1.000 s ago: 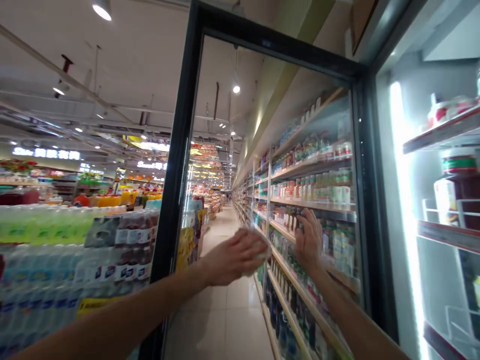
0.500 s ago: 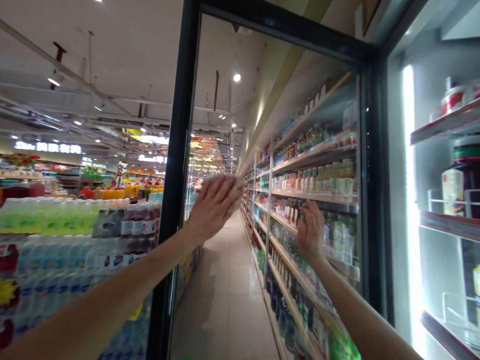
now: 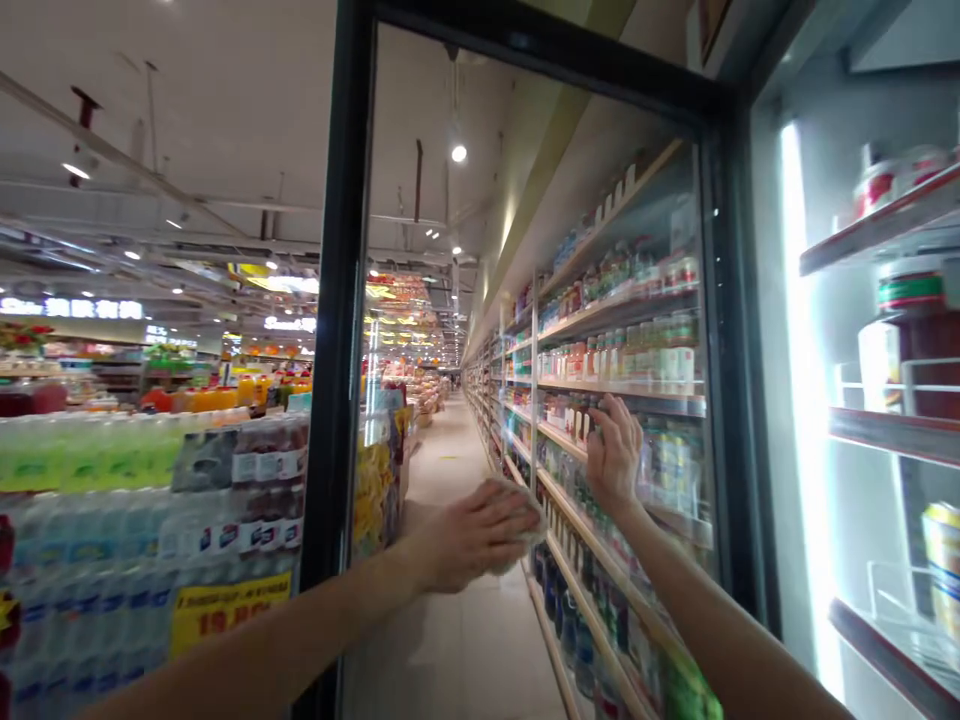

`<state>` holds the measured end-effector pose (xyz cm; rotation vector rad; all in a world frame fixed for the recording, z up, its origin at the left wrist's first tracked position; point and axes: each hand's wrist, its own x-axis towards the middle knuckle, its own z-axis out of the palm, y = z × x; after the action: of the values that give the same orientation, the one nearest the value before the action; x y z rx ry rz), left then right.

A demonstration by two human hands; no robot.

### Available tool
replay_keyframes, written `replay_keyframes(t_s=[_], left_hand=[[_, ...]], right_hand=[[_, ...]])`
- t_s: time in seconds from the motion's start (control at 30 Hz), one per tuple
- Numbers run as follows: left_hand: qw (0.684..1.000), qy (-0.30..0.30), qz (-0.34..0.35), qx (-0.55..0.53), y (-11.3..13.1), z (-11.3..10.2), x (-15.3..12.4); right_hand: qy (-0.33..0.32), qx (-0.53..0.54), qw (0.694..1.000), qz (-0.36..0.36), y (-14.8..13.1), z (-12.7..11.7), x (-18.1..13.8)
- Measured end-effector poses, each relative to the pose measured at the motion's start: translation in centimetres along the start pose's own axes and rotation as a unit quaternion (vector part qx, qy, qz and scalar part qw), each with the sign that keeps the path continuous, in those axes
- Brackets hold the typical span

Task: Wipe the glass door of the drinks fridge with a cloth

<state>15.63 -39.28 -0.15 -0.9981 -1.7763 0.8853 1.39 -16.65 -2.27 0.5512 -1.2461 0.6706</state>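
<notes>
A pale, crumpled cloth [image 3: 536, 520] is held under the bare left hand [image 3: 476, 535] at 6 o'clock, with the fingers laid over it, against the clear glass of a tall, black-framed door [image 3: 343, 300]. The bare right hand [image 3: 615, 455] is raised at 4 o'clock before the same glass, its fingers half bent and parted; whether the pane is touched by it cannot be told. Pale-edged shelves of bottles are seen in the glass. At 3 o'clock, a dark bottle with a green-banded cap [image 3: 930, 340] is lit by a vertical white light strip [image 3: 802, 400]. At 8 o'clock, a yellow price sign with red digits [image 3: 231, 610] is set against stacked bottle packs.
</notes>
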Motion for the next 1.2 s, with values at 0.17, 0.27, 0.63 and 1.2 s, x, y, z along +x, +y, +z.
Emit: replay_keyframes(t_s=[0.17,0.27,0.63,1.2], left_hand=[[0.957,0.043,-0.279,0.066,-3.0,-0.8,3.3],[0.977,0.032,-0.200,0.064,-2.5,-0.4,3.6],[0.971,0.034,-0.226,0.069,-1.2,-0.5,1.1],[0.994,0.010,-0.105,0.014,1.7,1.6,1.8]], right_hand=[[0.020,-0.037,0.999,0.005,0.0,0.1,-0.1],[0.001,-0.054,0.998,-0.030,-0.1,-0.1,-0.2],[-0.041,0.005,0.995,-0.095,-0.7,-0.9,-0.4],[-0.010,-0.038,0.998,-0.053,0.0,-0.1,-0.5]])
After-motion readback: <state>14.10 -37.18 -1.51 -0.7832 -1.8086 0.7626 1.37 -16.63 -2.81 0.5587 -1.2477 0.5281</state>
